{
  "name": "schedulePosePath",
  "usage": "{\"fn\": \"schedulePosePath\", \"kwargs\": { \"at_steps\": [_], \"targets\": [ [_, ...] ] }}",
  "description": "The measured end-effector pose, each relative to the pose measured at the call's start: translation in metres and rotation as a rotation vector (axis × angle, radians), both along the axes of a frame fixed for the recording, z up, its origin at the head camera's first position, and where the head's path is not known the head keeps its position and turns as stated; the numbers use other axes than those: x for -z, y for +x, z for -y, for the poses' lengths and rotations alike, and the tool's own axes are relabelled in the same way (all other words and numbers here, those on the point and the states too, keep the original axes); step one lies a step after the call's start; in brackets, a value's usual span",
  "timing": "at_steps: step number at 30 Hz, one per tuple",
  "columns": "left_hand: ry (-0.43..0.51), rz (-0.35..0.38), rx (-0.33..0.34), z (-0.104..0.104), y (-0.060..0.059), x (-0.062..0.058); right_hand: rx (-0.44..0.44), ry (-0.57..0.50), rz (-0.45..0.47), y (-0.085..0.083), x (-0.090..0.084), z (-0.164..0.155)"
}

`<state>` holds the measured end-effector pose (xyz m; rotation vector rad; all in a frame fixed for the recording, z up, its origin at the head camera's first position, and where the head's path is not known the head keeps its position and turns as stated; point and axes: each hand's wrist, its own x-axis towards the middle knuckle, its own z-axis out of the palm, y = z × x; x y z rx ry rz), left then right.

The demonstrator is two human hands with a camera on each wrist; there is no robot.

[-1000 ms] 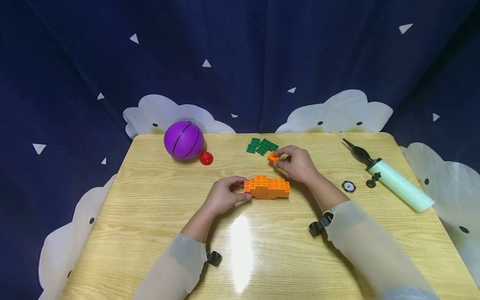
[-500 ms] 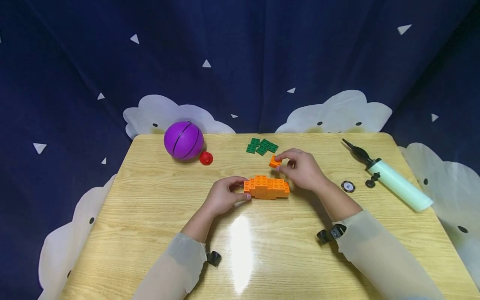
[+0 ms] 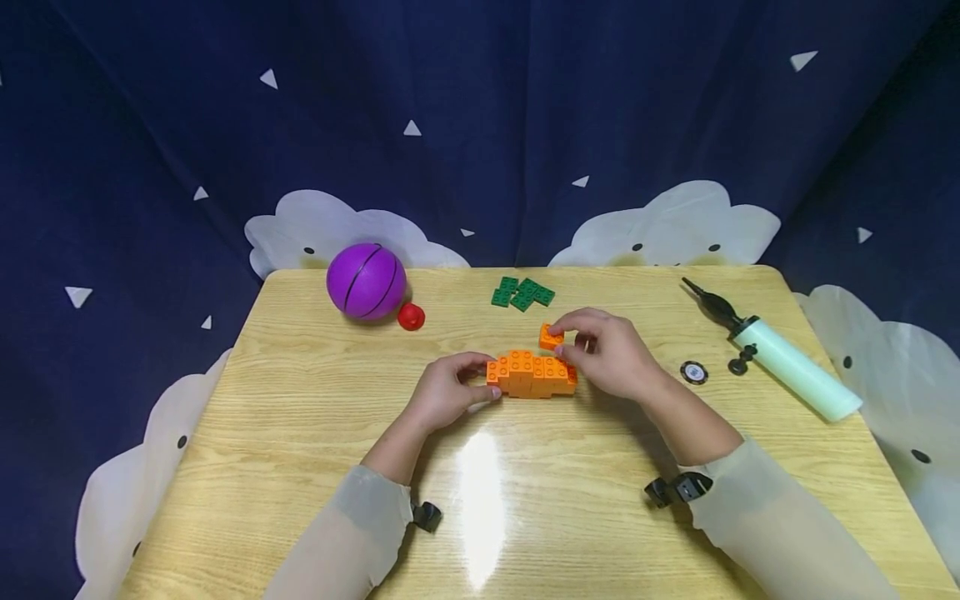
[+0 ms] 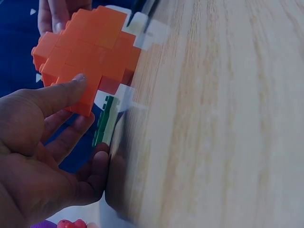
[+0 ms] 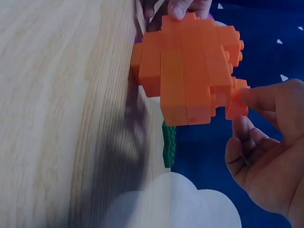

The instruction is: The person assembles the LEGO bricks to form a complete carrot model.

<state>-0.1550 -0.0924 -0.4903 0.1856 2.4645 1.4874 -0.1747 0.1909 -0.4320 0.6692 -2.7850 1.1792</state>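
Just above the right end of the orange brick build, the right hand pinches a small orange brick between thumb and fingertips. The left hand grips the build's left end on the wooden table. Behind lie green plates, with a purple ball far left
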Motion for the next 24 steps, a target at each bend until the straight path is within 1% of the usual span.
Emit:
{"fn": "schedulePosePath", "kwargs": {
  "at_steps": [5,10,15,24],
  "targets": [
    [-0.007,-0.001,-0.003,0.000,-0.001,0.001,-0.026,-0.009,0.025,0.009,-0.004,0.001],
    [-0.009,-0.005,-0.004,0.000,-0.001,0.001,-0.045,-0.003,0.007,0.016,-0.006,0.001],
    [-0.010,0.001,-0.004,0.000,0.000,0.000,-0.060,0.002,0.011,0.022,-0.007,0.003],
    [-0.018,-0.008,0.000,0.000,-0.001,0.000,-0.089,0.024,-0.017,0.028,-0.006,0.005]
  ]
}}
